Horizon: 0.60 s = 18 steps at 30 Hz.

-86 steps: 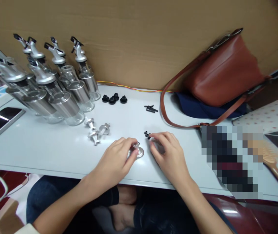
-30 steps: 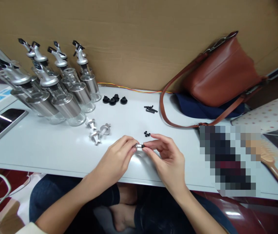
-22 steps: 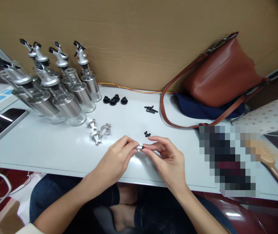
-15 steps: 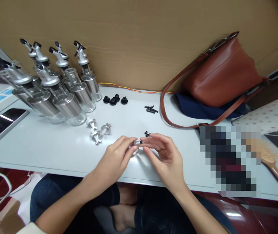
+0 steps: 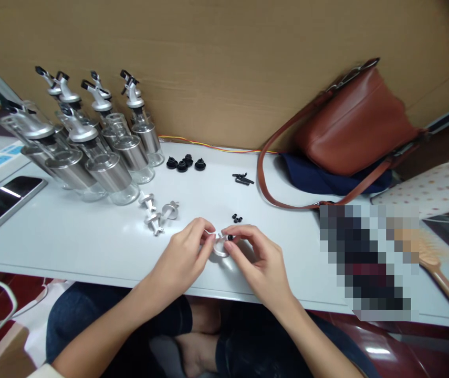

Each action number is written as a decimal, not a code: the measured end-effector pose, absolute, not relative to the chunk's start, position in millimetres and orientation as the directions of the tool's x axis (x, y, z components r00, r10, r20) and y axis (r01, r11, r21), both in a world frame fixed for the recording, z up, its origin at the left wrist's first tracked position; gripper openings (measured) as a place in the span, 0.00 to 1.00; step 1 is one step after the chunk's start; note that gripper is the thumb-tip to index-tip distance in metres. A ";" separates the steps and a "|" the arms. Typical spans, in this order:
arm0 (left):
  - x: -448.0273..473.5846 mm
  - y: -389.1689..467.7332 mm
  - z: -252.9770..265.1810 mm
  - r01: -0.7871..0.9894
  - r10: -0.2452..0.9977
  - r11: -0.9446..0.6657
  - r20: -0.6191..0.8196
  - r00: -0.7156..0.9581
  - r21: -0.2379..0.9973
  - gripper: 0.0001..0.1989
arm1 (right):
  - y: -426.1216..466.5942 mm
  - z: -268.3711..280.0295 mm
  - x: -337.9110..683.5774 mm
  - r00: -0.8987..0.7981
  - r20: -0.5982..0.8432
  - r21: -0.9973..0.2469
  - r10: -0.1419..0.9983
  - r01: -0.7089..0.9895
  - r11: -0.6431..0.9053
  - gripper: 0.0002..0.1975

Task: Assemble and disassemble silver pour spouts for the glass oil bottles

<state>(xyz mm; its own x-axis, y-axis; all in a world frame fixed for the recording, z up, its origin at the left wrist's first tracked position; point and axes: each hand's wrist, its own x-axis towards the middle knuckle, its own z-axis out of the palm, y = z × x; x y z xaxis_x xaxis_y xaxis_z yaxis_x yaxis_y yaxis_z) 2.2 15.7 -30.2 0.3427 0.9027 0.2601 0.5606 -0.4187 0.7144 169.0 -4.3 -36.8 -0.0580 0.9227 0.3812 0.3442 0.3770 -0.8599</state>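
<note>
Spout now in right hand

Bottles left, bag right on the counter

Toward the back edge, the bottles are followed rightward by stoppers, levers and the bag, which is laid on a cloth. Before the bottles, a phone is placed by the left edge, with pourer heads to its right. Near the front edge's middle, another pourer head is set between the hands; caps are laid just behind. A hairbrush is placed front right.
</note>
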 end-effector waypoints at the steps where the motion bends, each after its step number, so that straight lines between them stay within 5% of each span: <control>1: 0.2 18.5 -26.4 0.606 0.899 -0.433 0.274 0.341 0.667 0.04 | -4.5 -37.7 168.9 -0.030 0.368 -0.875 0.929 0.325 0.357 0.04; 7: -15.5 57.7 18.6 0.940 0.949 -0.274 0.216 0.230 0.202 0.13 | -7.4 -38.7 169.9 0.016 0.341 -0.891 0.940 0.324 0.318 0.04; 11: -18.9 98.7 40.7 0.976 0.975 -0.198 0.083 0.206 -0.091 0.15 | -6.8 -37.7 169.7 0.049 0.377 -0.875 0.925 0.346 0.338 0.07; 18: -11.2 157.7 32.6 0.962 0.967 -0.246 0.030 0.252 -0.119 0.13 | -6.9 -32.8 169.3 0.027 0.419 -0.835 0.908 0.404 0.373 0.08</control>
<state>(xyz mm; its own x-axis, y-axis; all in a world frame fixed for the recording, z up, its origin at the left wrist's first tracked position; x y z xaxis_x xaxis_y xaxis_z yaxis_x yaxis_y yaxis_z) -11.2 157.7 32.6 0.2516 0.9674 0.0299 0.9618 -0.2464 -0.1192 169.3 -6.9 -32.8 0.0266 0.9077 0.4188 0.4044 0.3734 -0.8349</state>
